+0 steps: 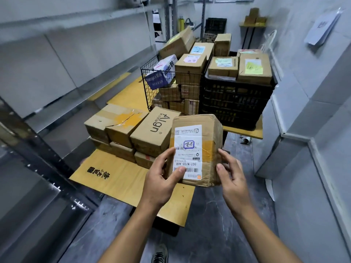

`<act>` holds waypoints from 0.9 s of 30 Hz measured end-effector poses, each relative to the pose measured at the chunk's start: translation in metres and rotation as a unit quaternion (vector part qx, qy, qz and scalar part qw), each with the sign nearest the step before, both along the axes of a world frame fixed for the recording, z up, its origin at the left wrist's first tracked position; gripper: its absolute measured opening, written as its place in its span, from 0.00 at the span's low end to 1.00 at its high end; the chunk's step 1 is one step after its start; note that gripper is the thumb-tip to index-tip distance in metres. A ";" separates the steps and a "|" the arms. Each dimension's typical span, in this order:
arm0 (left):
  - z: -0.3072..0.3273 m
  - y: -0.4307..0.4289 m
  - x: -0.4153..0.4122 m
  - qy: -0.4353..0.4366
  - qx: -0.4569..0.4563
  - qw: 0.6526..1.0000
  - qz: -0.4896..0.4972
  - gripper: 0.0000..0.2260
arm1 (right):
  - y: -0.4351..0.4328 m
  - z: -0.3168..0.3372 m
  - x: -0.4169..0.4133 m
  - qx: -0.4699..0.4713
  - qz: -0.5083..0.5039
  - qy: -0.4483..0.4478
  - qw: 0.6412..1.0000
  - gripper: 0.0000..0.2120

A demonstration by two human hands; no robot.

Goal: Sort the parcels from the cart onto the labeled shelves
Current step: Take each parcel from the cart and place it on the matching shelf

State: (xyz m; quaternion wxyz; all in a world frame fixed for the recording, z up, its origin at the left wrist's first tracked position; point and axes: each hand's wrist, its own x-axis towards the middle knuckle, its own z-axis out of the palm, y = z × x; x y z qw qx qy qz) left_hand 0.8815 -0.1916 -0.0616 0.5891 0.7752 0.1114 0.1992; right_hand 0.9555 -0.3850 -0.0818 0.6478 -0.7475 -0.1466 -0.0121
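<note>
Grey metal shelves (57, 27) run along the left wall. A low cart (121, 179) with a cardboard-covered deck stands beside them. At its far end sit a black crate (233, 103) and a wire basket (150, 88), both piled with boxes, and a stack of brown boxes (131, 130) lies nearer. The parcel (209, 137) is held up above the cart's near end, label (187, 149) facing the camera (print upside down). The left hand (161, 179) grips its left edge, thumb on the label. The right hand (231, 173) holds its right edge with curled fingers.
</note>
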 end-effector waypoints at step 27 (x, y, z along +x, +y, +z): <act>0.010 0.155 -0.350 0.043 0.143 0.896 0.419 0.27 | 0.290 0.024 -0.253 0.069 0.448 0.069 0.889 0.31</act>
